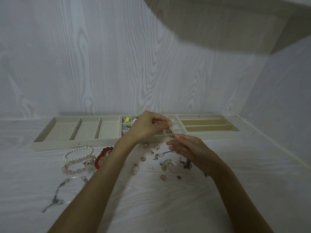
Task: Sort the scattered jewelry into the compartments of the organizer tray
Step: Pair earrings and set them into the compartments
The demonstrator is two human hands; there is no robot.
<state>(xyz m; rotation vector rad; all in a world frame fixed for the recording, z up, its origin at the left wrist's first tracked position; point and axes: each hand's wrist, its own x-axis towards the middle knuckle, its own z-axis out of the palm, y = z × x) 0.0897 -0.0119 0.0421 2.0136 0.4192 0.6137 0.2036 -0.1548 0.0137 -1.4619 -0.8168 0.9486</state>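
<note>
A beige organizer tray in three sections lies along the wall. Its middle section has small compartments, some holding coloured beads. My left hand and my right hand are raised in front of that middle section. Both pinch a thin, pale, elongated piece of jewelry between their fingertips. Scattered on the table below lie a pearl bracelet, a pink bead bracelet, a red bead bracelet, a silver chain, several rings and small pendants.
The left tray section has three wide compartments, and the right section has long narrow slots. A white wood-grain wall stands right behind the tray. The table edge runs along the right side.
</note>
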